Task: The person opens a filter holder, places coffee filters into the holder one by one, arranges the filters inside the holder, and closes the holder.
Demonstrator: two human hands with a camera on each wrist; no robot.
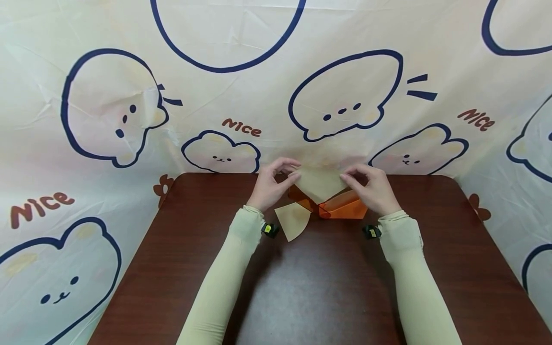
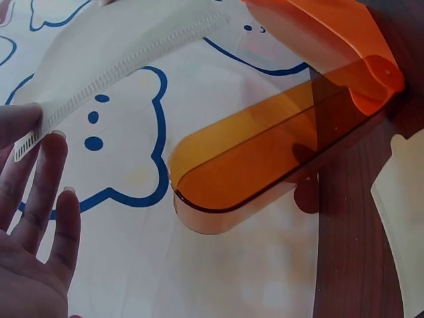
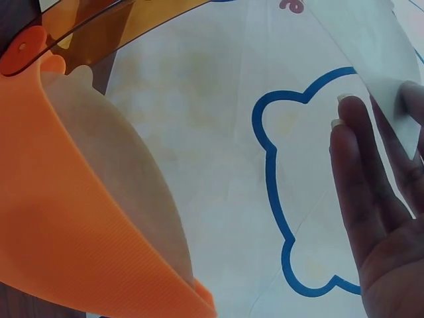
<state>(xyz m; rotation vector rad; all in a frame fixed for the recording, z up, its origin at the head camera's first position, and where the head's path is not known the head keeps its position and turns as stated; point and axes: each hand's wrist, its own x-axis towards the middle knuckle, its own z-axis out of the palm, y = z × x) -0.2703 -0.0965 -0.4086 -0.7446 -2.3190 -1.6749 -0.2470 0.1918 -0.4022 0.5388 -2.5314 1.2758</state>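
Observation:
Between my two hands a cone-shaped paper coffee filter (image 1: 321,184) is held up above the back of the table. My left hand (image 1: 272,182) pinches its left corner between thumb and fingers, right at the crimped seam. At the opposite corner my right hand (image 1: 374,189) pinches it the same way, other fingers extended. Below lies an orange filter case (image 1: 348,211) with its see-through amber cover (image 2: 245,152) swung out; another filter (image 3: 126,159) sits inside the case. A further filter (image 1: 294,221) lies flat on the table, left of the case.
The dark wooden table (image 1: 302,297) ends just behind the case. A cream cloth (image 1: 267,96) with bear drawings hangs behind and along both sides. Black wrist cameras sit under both cuffs.

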